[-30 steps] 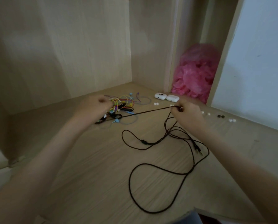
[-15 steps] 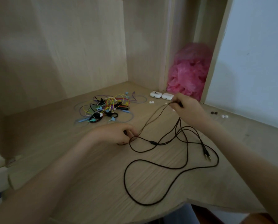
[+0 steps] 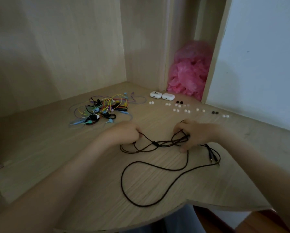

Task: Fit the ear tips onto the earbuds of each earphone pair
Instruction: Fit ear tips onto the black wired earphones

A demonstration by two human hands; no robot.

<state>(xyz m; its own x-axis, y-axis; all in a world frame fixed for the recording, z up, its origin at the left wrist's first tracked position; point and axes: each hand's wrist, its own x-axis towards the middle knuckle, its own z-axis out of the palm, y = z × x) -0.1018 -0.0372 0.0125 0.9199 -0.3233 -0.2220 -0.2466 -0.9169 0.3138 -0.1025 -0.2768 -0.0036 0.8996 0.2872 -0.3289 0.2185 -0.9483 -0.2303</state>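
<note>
A black earphone cable [image 3: 155,169] lies in loops on the wooden desk [image 3: 56,157], its two plugs [image 3: 214,158] at the right. My left hand [image 3: 124,132] pinches the cable's left strands near the desk surface. My right hand [image 3: 194,133] grips a bunch of the loops, fingers curled over them. Whatever earbuds the cable has are hidden under my hands. Several white ear tips [image 3: 176,110] and two pairs of black ear tips [image 3: 179,102] lie in a row behind my hands. A tangle of coloured earphones [image 3: 101,110] sits at the back left.
Two white earbud cases [image 3: 162,95] stand near the back corner. A crumpled pink plastic bag [image 3: 189,71] fills the niche behind them. Wooden panels wall the desk at the back and left; a white wall is at the right. The desk's curved front edge [image 3: 157,221] is close.
Both hands came down and toward each other onto the desk. The right hand lowered from the back with the cable bunch; the taut strand went slack. The row of ear tips is now uncovered.
</note>
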